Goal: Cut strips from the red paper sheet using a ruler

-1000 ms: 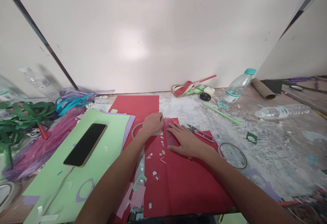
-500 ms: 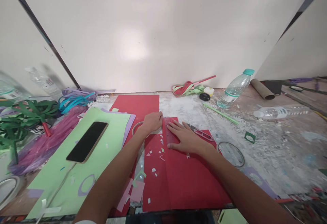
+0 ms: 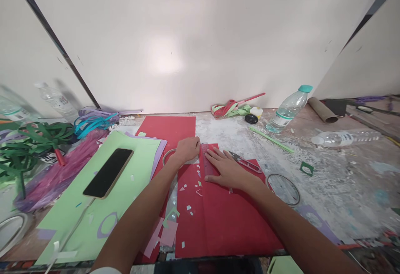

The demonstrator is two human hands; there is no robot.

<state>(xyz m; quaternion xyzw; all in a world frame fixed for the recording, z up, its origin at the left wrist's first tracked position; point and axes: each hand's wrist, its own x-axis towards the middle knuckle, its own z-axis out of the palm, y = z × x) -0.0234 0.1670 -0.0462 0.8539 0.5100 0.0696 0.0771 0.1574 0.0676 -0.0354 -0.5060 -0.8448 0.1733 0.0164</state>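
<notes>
Red paper (image 3: 231, 224) lies in front of me, with a crease or edge line running up it. My right hand (image 3: 225, 167) rests flat on it, fingers spread over a clear ruler (image 3: 204, 151) that follows this line. Just left of the ruler's far end, my left hand (image 3: 188, 149) is closed, its fingertips bent down by the ruler's edge. Whatever it may hold is hidden. Scissors (image 3: 246, 163) with pink handles lie beyond my right hand. Small paper scraps (image 3: 189, 208) are scattered over the red paper's left part. A tape roll (image 3: 168, 156) shows partly behind my left wrist.
At left, a phone (image 3: 108, 173) on a cable lies on green paper (image 3: 137, 194). A ring (image 3: 283, 189) sits by my right forearm. Farther right are a tilted bottle (image 3: 287, 111), a lying bottle (image 3: 343, 138) and a cardboard tube (image 3: 323, 110). A white board (image 3: 200, 49) stands behind.
The whole view has shifted very slightly. Both hands keep nearly the same place on the ruler and red paper.
</notes>
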